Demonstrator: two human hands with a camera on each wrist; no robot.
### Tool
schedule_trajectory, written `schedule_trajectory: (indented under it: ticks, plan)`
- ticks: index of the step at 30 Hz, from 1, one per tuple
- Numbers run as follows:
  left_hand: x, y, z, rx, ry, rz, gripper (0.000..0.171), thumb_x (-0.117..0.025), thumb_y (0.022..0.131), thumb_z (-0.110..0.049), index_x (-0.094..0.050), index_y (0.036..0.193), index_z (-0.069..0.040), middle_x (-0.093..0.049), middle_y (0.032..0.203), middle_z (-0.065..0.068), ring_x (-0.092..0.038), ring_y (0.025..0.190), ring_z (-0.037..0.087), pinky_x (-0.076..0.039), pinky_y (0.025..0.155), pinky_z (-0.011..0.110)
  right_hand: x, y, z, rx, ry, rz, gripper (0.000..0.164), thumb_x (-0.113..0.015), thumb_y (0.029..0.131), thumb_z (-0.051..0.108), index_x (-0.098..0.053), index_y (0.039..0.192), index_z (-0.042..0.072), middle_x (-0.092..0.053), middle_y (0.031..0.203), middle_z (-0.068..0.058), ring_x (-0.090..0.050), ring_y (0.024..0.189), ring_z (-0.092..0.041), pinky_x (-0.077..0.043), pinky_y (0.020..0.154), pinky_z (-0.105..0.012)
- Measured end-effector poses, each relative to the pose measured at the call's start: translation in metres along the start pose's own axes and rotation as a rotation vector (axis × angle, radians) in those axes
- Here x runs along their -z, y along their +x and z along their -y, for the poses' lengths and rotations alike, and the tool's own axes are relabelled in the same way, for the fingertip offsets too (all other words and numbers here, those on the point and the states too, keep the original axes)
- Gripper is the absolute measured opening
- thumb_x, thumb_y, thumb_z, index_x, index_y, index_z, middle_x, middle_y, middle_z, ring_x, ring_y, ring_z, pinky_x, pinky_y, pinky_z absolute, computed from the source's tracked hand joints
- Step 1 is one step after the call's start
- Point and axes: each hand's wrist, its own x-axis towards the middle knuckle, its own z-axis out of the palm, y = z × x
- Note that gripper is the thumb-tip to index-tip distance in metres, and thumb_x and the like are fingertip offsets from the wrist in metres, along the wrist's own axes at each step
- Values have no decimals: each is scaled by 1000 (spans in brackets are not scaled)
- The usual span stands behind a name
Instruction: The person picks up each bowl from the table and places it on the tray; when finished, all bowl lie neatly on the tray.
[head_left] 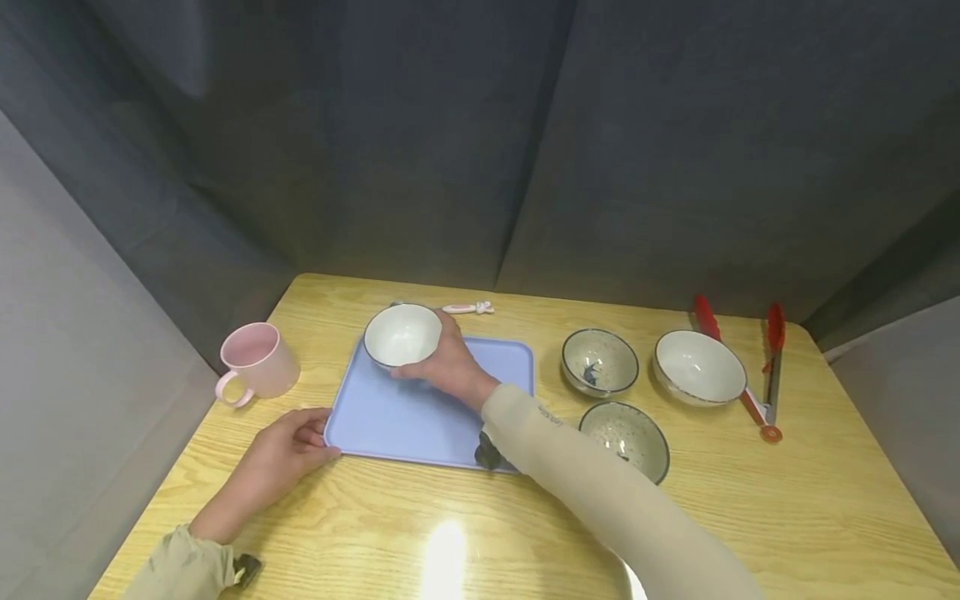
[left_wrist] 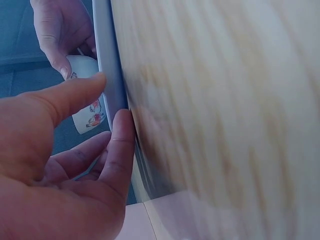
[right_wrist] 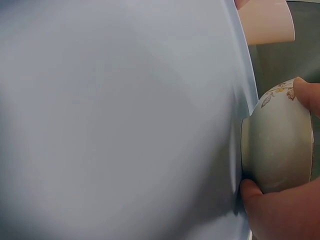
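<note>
My right hand (head_left: 448, 360) grips a white bowl (head_left: 402, 335) by its side, thumb toward the front and fingers behind. The bowl is upright at the back-left corner of the blue tray (head_left: 420, 425). In the right wrist view, the flower-patterned bowl (right_wrist: 280, 145) has its foot at the tray's surface; whether its full weight rests there I cannot tell. My left hand (head_left: 281, 458) holds the tray's front-left corner. In the left wrist view, thumb and forefinger of that hand (left_wrist: 75, 165) are at the tray's rim (left_wrist: 111, 75).
A pink mug (head_left: 258, 362) stands left of the tray. Right of it are two speckled bowls (head_left: 600, 362), (head_left: 626, 437) and another white bowl (head_left: 699, 368). Red-tipped tongs (head_left: 772, 379) lie at far right. A rabbit-topped white-and-pink handle (head_left: 468, 308) lies behind the tray.
</note>
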Motion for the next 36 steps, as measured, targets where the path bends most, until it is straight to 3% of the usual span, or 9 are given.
schedule_trajectory:
  ticks: [14, 20, 25, 31, 36]
  plan:
    - [-1, 2, -4, -14, 16, -3, 65, -94, 91, -13, -66, 145, 10, -76, 120, 18, -72, 96, 13, -63, 78, 18, 6, -1, -2, 13, -2, -7, 127, -107, 72, 19, -29, 173, 14, -40, 170, -16, -50, 155, -36, -42, 135, -55]
    - [-1, 3, -4, -18, 7, -3, 65, -93, 91, -11, -65, 145, 10, -76, 119, 18, -72, 95, 13, -63, 78, 18, 16, -9, 6, -30, -112, -37, 127, -104, 78, 34, -27, 176, 10, -37, 175, -18, -44, 162, -37, -37, 138, -55]
    - [-1, 2, -3, -16, 11, 5, 65, -93, 92, -12, -64, 146, 10, -75, 120, 18, -71, 96, 12, -63, 79, 18, 31, -17, 14, -31, -175, -61, 122, -98, 86, 44, -24, 178, 11, -34, 181, -13, -36, 169, -34, -35, 139, -56]
    - [0, 0, -1, -4, 14, -5, 65, -94, 92, -12, -65, 146, 10, -76, 119, 18, -71, 96, 12, -63, 78, 17, 52, -26, 32, -14, -148, -60, 114, -94, 91, 44, -27, 177, 12, -38, 180, -9, -41, 167, -35, -39, 138, -52]
    - [0, 0, 0, -3, 22, 2, 64, -93, 93, -13, -65, 146, 10, -75, 120, 18, -71, 96, 13, -62, 78, 17, 68, -33, 45, -8, -76, -76, 111, -94, 92, 36, -28, 177, 10, -37, 181, -9, -37, 169, -31, -35, 141, -43]
